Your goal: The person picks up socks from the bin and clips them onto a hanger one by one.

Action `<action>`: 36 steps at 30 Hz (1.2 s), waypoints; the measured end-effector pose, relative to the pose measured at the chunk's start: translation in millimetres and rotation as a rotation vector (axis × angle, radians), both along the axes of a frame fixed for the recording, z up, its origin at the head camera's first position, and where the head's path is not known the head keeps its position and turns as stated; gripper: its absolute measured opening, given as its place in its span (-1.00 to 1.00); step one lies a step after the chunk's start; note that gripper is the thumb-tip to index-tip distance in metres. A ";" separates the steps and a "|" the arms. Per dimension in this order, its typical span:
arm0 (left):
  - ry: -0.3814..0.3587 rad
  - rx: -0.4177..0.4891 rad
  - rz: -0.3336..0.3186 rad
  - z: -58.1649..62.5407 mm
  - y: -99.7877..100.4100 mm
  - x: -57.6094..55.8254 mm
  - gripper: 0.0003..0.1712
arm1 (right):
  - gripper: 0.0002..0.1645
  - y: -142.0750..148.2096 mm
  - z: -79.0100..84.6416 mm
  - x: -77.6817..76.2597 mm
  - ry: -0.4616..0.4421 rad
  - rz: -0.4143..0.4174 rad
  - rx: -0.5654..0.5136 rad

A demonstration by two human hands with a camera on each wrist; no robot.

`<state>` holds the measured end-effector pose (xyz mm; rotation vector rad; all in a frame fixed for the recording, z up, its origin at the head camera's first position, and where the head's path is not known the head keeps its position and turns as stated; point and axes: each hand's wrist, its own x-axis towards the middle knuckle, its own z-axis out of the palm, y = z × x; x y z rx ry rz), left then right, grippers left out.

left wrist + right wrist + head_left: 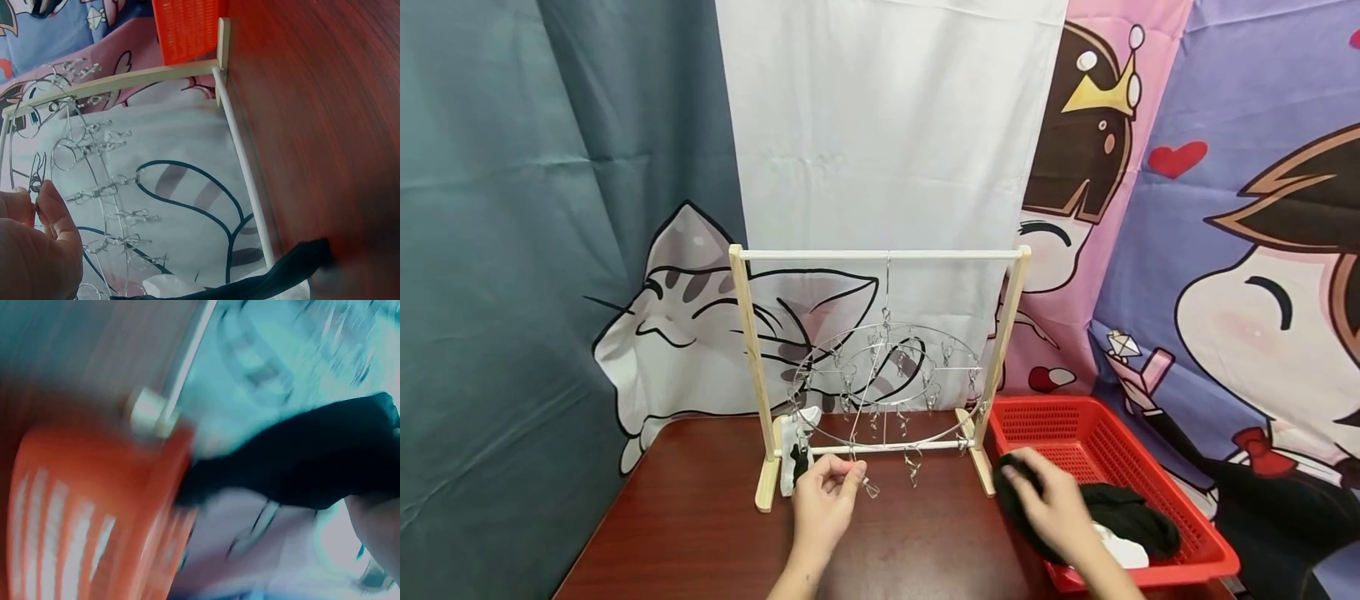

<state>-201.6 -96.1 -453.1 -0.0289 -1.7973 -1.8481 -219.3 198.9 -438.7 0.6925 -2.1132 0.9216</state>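
Observation:
My left hand (823,504) pinches a wire clip (870,487) at the near edge of the round metal drying hanger (850,439). In the left wrist view the clip (37,174) sticks up above thumb and forefinger. Over the left side of the red basket, my right hand (1056,504) grips a black sock (1009,492). The right wrist view is blurred, with the sock (300,456) stretching from the hand toward the basket. White and black cloth pieces (787,458) hang at the hanger's left side.
A wooden stand (748,350) with a white top bar (820,256) carries the hanger. At the right is the red basket (1180,483), with black cloth (1138,521) and white cloth (1123,550) inside. Printed curtains (895,125) rise behind the dark red table (700,517).

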 end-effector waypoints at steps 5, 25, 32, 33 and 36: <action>-0.059 0.036 0.008 3.2 6.7 1.9 -0.80 | -0.81 -67.8 -9.1 14.0 -0.279 0.247 -0.115; -0.005 0.056 -0.007 9.1 9.4 5.0 -0.78 | -0.79 -129.3 -17.6 17.5 -0.530 0.239 -0.283; 0.027 0.077 -0.008 9.5 9.2 4.3 -0.78 | -0.91 -126.3 -21.1 17.8 -0.593 0.300 -0.312; 0.034 0.079 -0.008 9.5 9.2 4.1 -0.78 | -0.90 -125.7 -21.5 18.2 -0.606 0.298 -0.311; 0.048 0.093 -0.015 9.6 9.4 3.4 -0.78 | -0.91 -125.1 -20.8 18.6 -0.610 0.286 -0.286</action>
